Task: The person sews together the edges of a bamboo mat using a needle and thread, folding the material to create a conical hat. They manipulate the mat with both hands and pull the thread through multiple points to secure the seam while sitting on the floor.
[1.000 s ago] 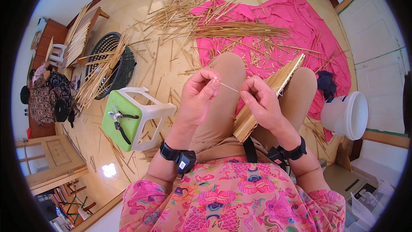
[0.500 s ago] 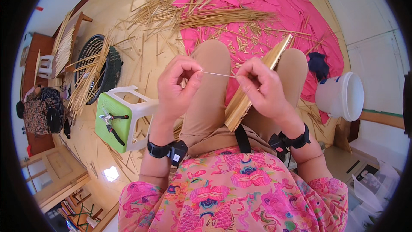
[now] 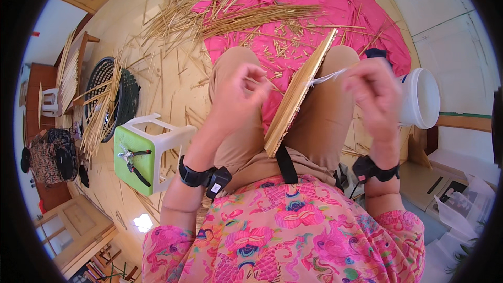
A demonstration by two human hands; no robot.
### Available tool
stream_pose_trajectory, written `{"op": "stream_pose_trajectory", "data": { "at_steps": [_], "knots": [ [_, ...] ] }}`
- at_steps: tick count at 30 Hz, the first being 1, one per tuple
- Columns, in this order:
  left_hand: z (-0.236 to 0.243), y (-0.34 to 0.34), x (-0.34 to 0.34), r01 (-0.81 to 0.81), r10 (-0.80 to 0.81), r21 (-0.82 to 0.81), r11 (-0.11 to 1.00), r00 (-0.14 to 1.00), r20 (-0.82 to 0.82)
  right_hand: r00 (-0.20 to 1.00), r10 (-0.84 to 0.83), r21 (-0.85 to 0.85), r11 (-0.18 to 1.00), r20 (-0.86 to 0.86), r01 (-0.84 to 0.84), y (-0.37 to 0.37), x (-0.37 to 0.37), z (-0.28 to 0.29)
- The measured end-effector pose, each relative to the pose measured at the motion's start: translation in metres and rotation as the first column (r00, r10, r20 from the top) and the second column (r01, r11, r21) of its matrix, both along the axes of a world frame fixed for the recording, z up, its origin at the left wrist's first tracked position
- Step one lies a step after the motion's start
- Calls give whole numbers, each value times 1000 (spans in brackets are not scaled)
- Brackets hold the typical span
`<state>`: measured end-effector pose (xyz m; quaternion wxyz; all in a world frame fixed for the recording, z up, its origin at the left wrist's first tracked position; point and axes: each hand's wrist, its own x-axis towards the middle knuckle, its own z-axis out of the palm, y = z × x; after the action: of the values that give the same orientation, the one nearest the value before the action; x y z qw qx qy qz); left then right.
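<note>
My left hand (image 3: 241,94) hovers over my left thigh, fingers curled; whatever they may hold is too small to tell. My right hand (image 3: 373,91), blurred, is raised over my right thigh with fingers pinched on white string (image 3: 329,77), which runs to a flat panel of straw-coloured sticks (image 3: 293,107). The panel lies at a slant between my thighs, beside my left hand. Pruning shears (image 3: 133,162) with dark handles rest on a green-topped white stool (image 3: 120,173) at my left.
A pink cloth (image 3: 377,29) on the floor holds loose sticks (image 3: 251,15) and cut pieces. A dark mesh basket (image 3: 126,99) with long sticks is at left, beside dark bags (image 3: 52,157). A white bucket (image 3: 424,99) and a door (image 3: 440,31) are at right.
My hands have moved apart, the right one swinging out rightward with the white string, the left shifting slightly right since half a second ago. The view has shifted a little.
</note>
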<state>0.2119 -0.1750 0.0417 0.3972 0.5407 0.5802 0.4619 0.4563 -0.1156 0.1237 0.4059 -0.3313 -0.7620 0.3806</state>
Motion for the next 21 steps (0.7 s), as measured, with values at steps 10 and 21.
{"op": "stream_pose_trajectory", "data": {
  "at_steps": [10, 21],
  "knots": [
    [-16, 9, 25, 281, -378, -442, 852, 914, -148, 483, -875, 510, 405, -24, 759, 26, 112, -10],
    [28, -16, -101, -149, 175, -96, 984, 736, 654, 650, -744, 339, 578, -155, 742, 28, 73, -43]
  ]
}}
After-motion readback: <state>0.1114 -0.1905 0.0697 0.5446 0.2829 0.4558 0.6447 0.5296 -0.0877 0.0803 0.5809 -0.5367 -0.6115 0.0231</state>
